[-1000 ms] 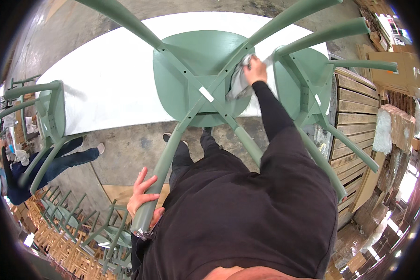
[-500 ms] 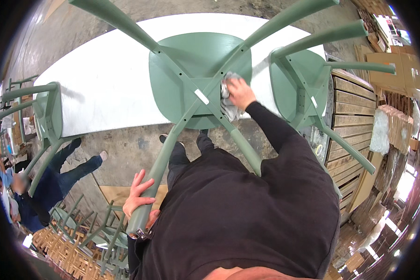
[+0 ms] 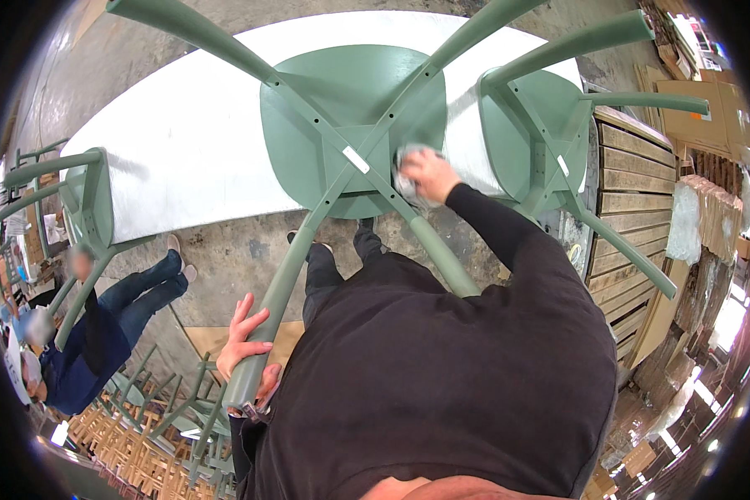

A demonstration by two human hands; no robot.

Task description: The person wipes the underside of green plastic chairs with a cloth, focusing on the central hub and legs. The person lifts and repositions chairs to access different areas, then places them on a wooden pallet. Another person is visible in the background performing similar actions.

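A green stool (image 3: 342, 92) lies upside down on a white-topped table (image 3: 192, 125), its four legs splayed outward from a crossed frame with a small white label. With my right hand (image 3: 429, 175) I press a crumpled grey-white cloth (image 3: 410, 165), blurred by motion, against the underside of the seat near its right edge. My left hand (image 3: 248, 350) is wrapped around the near left leg close to its end, thumb and fingers on either side.
Another upturned green stool (image 3: 533, 133) stands to the right, a third (image 3: 87, 196) at the table's left end. Beyond the right one is a slatted wooden pallet (image 3: 633, 192) beside cardboard boxes (image 3: 700, 117). At left a person (image 3: 92, 342) stands near more stools (image 3: 192, 412).
My right hand and the cloth have slid slightly down along the seat's right side. My left hand keeps its grip. The person at left has shifted, an arm now raised.
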